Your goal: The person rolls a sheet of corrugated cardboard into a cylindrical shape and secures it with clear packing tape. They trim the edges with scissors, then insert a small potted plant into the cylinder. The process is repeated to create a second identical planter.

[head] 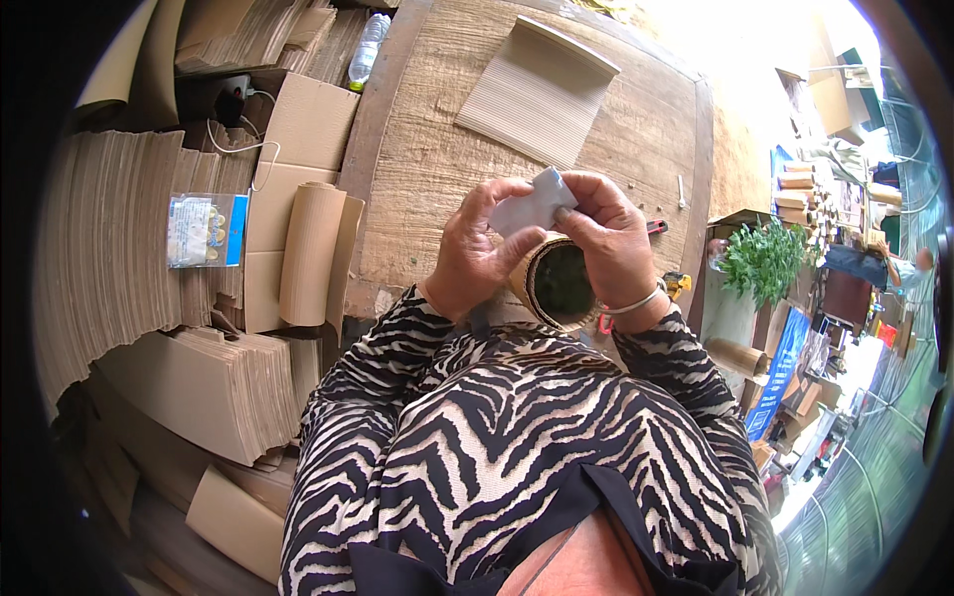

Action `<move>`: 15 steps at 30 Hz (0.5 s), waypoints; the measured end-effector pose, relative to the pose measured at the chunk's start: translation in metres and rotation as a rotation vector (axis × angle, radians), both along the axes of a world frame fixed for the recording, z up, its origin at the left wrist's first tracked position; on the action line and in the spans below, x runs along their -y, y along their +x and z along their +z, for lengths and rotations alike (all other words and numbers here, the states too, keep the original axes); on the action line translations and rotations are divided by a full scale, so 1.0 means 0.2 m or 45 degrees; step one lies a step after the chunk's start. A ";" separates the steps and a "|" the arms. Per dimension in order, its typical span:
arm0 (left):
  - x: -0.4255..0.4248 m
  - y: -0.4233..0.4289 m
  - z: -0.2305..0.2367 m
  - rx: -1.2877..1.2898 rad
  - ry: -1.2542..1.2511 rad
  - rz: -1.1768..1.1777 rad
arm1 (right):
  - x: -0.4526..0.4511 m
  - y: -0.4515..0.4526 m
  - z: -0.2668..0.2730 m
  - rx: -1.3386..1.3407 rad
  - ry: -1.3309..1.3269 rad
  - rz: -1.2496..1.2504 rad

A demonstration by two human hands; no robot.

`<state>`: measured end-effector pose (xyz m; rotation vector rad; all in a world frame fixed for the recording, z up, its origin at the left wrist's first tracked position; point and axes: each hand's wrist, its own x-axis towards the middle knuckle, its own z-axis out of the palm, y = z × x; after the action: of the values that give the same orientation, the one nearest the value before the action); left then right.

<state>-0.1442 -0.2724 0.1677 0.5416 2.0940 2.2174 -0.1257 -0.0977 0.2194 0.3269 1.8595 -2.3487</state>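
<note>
Both hands hold a small pale grey-white piece of paper or film (pixel 533 205) just above a cardboard tube. My left hand (pixel 488 249) grips its left part between thumb and fingers. My right hand (pixel 611 242), with a bracelet at the wrist, pinches its right end, which stands folded up. Under and between the hands is the corrugated cardboard tube (pixel 531 279), its round opening turned towards me and dark green inside. Farther off on the wooden table (pixel 417 141) lies a sheet of ribbed corrugated cardboard (pixel 540 93) with one edge turned up.
A red and black cutter (pixel 657 226) lies beyond my right hand, a yellow tool (pixel 677 284) near the wrist. Stacked cardboard (pixel 119 231), a curled sheet (pixel 309 253) and a plastic bottle (pixel 369 52) are at left. Leafy greens (pixel 764 261) stand at right; a person (pixel 857 261) is farther off.
</note>
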 end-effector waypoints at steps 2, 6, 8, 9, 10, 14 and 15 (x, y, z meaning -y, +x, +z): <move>0.00 0.00 -0.01 0.031 -0.030 -0.071 | 0.02 0.02 0.05 0.003 0.124 0.020; 0.01 0.01 0.00 0.323 0.154 -0.213 | -0.01 0.05 0.06 0.012 0.255 0.089; 0.01 0.02 0.03 0.352 0.194 -0.251 | -0.02 0.05 0.06 0.073 0.138 0.104; 0.01 0.02 0.04 0.301 0.158 -0.245 | -0.02 0.06 0.07 0.104 0.078 0.112; 0.00 0.03 0.04 0.251 0.122 -0.239 | -0.02 0.07 0.07 0.077 0.080 0.089; -0.01 0.04 0.05 0.313 0.141 -0.188 | 0.01 0.09 0.07 -0.060 0.167 -0.024; -0.01 0.04 0.06 0.182 0.080 -0.151 | 0.01 0.10 0.07 -0.101 0.212 -0.059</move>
<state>-0.1369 -0.2699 0.1803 0.4810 1.8794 2.1919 -0.1061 -0.0995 0.2336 0.3015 2.1129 -2.2715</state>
